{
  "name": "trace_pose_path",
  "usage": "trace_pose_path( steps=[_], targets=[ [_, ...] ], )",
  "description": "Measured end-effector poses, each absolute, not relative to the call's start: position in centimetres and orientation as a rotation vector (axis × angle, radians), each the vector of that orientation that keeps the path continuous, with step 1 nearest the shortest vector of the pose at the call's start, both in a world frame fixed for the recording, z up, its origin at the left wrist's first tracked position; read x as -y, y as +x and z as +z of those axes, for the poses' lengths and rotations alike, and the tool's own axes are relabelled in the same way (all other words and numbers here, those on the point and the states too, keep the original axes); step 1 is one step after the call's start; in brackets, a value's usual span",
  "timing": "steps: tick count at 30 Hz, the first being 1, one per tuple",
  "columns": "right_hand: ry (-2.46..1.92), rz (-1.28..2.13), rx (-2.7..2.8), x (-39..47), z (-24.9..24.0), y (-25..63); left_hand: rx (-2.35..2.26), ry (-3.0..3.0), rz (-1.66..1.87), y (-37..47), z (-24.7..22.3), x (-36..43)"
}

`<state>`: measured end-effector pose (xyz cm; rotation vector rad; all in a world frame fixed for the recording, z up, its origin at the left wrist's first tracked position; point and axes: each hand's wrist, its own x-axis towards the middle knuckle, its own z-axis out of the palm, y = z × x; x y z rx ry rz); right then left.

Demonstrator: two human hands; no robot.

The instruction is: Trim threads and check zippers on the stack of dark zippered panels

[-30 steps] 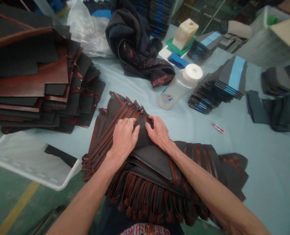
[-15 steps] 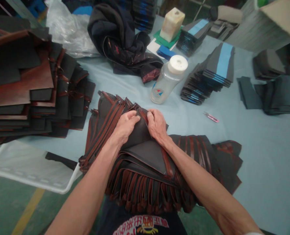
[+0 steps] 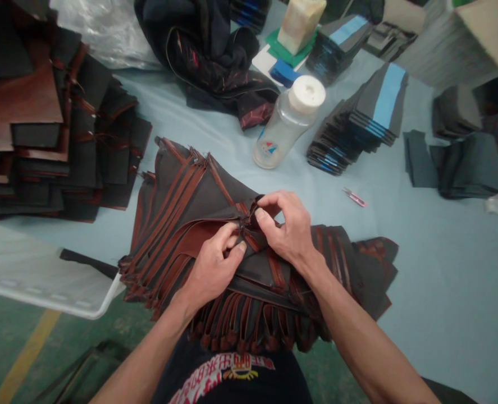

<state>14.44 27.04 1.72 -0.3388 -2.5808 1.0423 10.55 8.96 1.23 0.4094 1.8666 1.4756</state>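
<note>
A fanned pile of dark grey and reddish-brown leather-like pieces [image 3: 177, 191] lies at the table's front edge. My left hand [image 3: 219, 255] pinches the edge of one piece near the pile's middle, thumb against fingers. Close beside it, my right hand [image 3: 288, 224] grips the raised corner of the same piece between thumb and fingertips. The piece bends up there, and its brown underside shows left of my left hand. Both forearms reach over the pile and hide part of it.
A clear bottle with a white lid [image 3: 288, 123] stands behind the pile. Pink thread snips [image 3: 355, 197] lie to the right. Strapped dark stacks [image 3: 362, 120] stand further back. More brown pieces [image 3: 76, 129] are heaped at left, above a white plastic tray [image 3: 42, 294].
Both hands have moved toward me, the right one also rightward. A piece's edge has been pulled up and bent, baring its brown underside. The view has shifted slightly.
</note>
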Motion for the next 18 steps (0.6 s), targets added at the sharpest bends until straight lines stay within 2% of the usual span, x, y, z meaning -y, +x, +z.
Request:
trace_pose_path(
  steps=[6,12,18],
  targets=[
    [-0.082,0.949,2.715,-27.6,2.0,13.9,-2.001,0.418,1.397,11.1,0.8,-9.0],
    [-0.059,0.94,2.821,-27.2,1.3,14.0,-2.105,0.491,1.261,11.8,0.6,-9.2],
    [-0.311,1.419,2.852,-27.4,1.2,13.6,-2.272,0.558,1.046,12.5,-0.1,-9.6]
  ],
)
